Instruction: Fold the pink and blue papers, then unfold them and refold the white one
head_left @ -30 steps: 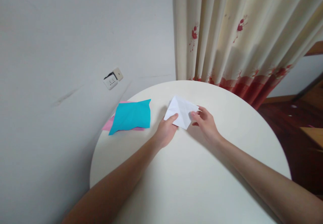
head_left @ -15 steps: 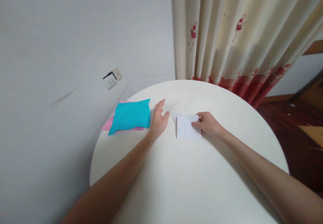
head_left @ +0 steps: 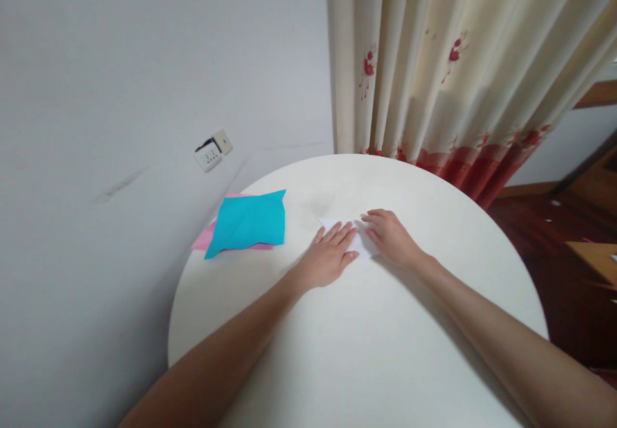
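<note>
Since half a sec ago the left hand point(head_left: 328, 258) has swung in from beside the teal sheet point(head_left: 248, 223) and now lies flat, fingers spread, on the white folded paper point(head_left: 359, 241), which has dropped flat to the bench point(head_left: 366, 351). Right hand point(head_left: 391, 235) rests palm-down on the paper's right part, fingers loosely extended, gripping nothing. Both look to be pressing it down, prob. to set a crease. Teal sheet lies over a pink sheet point(head_left: 202, 240) near the wall, apart from the hands.
</note>
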Demonstrator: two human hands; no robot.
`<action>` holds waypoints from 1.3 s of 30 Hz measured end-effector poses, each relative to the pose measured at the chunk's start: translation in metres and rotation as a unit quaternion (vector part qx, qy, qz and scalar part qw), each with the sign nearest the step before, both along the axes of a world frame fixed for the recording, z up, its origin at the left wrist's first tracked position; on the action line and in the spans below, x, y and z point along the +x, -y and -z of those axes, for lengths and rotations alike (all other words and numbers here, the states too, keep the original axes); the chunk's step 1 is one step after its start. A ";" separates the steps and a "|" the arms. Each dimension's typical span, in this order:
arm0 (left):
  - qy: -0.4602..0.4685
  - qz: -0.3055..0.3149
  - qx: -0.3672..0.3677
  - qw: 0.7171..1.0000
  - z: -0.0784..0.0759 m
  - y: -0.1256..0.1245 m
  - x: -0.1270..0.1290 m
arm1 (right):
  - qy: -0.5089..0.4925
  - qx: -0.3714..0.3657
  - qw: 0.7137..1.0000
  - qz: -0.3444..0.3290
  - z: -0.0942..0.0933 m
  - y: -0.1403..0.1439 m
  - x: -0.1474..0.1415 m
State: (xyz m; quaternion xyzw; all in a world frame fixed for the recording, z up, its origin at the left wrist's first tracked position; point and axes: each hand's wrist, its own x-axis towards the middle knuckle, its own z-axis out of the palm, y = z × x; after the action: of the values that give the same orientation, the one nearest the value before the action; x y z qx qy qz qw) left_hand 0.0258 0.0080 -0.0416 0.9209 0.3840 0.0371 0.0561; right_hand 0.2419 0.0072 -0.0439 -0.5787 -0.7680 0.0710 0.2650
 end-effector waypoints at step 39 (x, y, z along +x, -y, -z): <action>-0.036 -0.055 -0.039 0.997 -0.004 -0.007 -0.013 | 0.156 -0.072 0.985 -0.018 0.010 0.024 -0.039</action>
State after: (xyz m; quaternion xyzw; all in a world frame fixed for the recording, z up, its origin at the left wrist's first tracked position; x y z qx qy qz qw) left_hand 0.0128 0.0147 -0.0374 0.8964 0.4366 -0.0079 0.0757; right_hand 0.2028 -0.0173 -0.0542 -0.5862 -0.8032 0.0396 0.0984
